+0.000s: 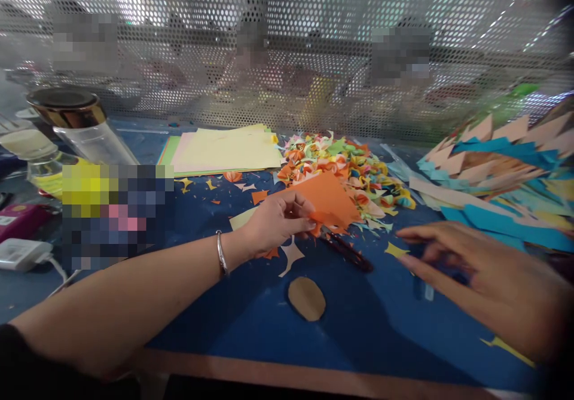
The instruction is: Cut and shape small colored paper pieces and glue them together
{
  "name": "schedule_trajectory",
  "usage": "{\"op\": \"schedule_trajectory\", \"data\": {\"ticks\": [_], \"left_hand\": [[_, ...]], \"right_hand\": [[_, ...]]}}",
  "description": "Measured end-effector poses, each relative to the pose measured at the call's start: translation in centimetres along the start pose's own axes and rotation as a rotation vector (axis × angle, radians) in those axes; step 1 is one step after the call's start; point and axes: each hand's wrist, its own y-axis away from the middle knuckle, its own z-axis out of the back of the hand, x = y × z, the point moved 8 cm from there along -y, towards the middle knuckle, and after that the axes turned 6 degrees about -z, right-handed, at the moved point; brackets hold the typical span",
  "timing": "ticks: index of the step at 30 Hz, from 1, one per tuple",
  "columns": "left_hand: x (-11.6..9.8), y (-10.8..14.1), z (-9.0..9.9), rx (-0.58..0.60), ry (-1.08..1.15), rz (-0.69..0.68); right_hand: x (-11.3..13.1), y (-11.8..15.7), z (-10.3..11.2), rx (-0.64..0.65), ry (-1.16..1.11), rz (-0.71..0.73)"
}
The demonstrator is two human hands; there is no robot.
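Note:
My left hand (pixel 278 223) pinches an orange sheet of paper (pixel 334 200) by its near left edge, above the middle of the blue table. A dark red handled tool, its kind partly hidden, (pixel 352 253) lies just below the sheet. My right hand (pixel 475 274) is at the right, with thumb and fingers apart and nothing seen between them; it is somewhat blurred. A small yellow paper scrap (pixel 396 250) lies near its fingertips. A brown oval piece of card (pixel 307 299) rests on the table between the hands, closer to the front edge.
A pile of colourful paper cuttings (pixel 381 185) lies behind the orange sheet, with stacked coloured paper (pixel 224 152) to its left. Zigzag-cut strips (pixel 497 164) are heaped at right. A lidded bottle (pixel 85 128) and a white charger (pixel 23 255) stand left. A perforated screen (pixel 300 47) closes the back.

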Motion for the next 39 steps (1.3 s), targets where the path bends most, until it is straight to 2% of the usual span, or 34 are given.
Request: {"op": "schedule_trajectory", "data": {"ticks": [2, 4, 6, 8, 11, 17, 22, 29, 39], "left_hand": [[0.0, 0.0, -0.2, 0.022, -0.008, -0.024], [-0.1, 0.1, -0.3, 0.040, -0.018, -0.047], [-0.2, 0.1, -0.2, 0.038, -0.030, -0.060], [0.0, 0.1, -0.1, 0.028, -0.050, -0.050], [0.3, 0.1, 0.1, 0.004, -0.050, -0.019], [0.4, 0.1, -0.5, 0.011, 0.084, 0.053], [-0.1, 0.0, -0.6, 0.006, 0.124, 0.041], [0.0, -0.2, -0.5, 0.042, 0.079, -0.028], [-0.2, -0.1, -0.2, 0.057, -0.169, -0.106]], "right_hand": [[4.4, -1.6, -0.8, 0.050, -0.036, 0.100], [7.4, -2.9, -1.6, 0.064, -0.059, 0.162], [9.2, -3.7, -2.4, 0.046, -0.093, 0.226], [10.0, -4.0, -3.1, 0.040, -0.128, 0.271], [10.4, -3.8, -3.8, 0.031, -0.193, 0.318], [10.3, -3.3, -3.6, -0.021, -0.258, 0.342], [9.8, -3.2, -3.6, -0.074, -0.289, 0.364], [9.7, -3.3, -3.9, -0.072, -0.322, 0.360], [9.9, -3.4, -4.2, -0.019, -0.334, 0.353]]}}
